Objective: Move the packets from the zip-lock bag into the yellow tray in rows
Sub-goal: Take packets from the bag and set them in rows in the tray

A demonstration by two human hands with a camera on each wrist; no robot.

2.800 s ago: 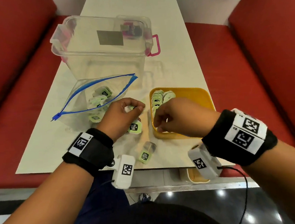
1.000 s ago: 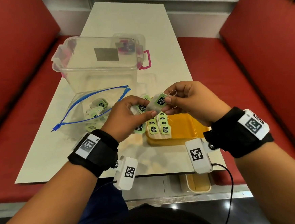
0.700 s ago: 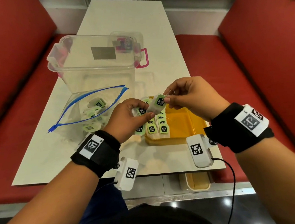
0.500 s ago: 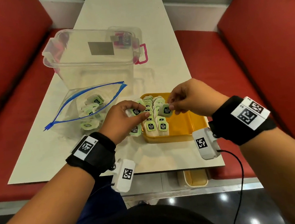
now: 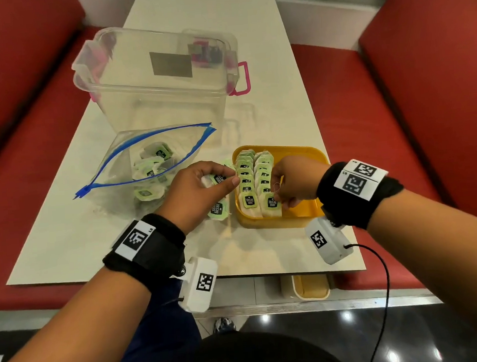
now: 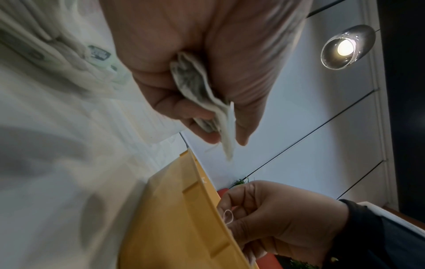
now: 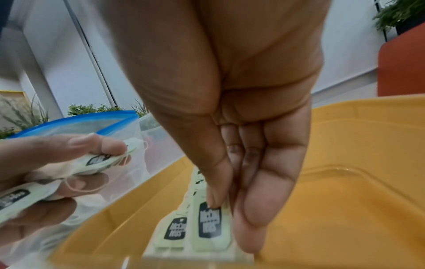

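Observation:
The yellow tray (image 5: 298,159) holds two rows of green tea packets along its left side. My right hand (image 5: 277,197) is inside the tray and pinches the nearest packet of the second row (image 7: 210,223), thumb on its label and fingers beside it. A loop of string shows at its knuckles. Just left of the tray rim (image 6: 179,209), my left hand (image 5: 225,179) grips a small bunch of packets (image 6: 200,94). The open zip-lock bag (image 5: 122,172) lies further left with several packets inside.
One loose packet (image 5: 218,209) lies on the table under my left hand. A clear lidded box with pink latches (image 5: 162,101) stands behind the bag. Red benches flank the table. The tray's right half is bare.
My right hand took a packet from my left hand's fingers in the air and brought it down into the tray, at the near end of the second row. The left hand sank toward the table.

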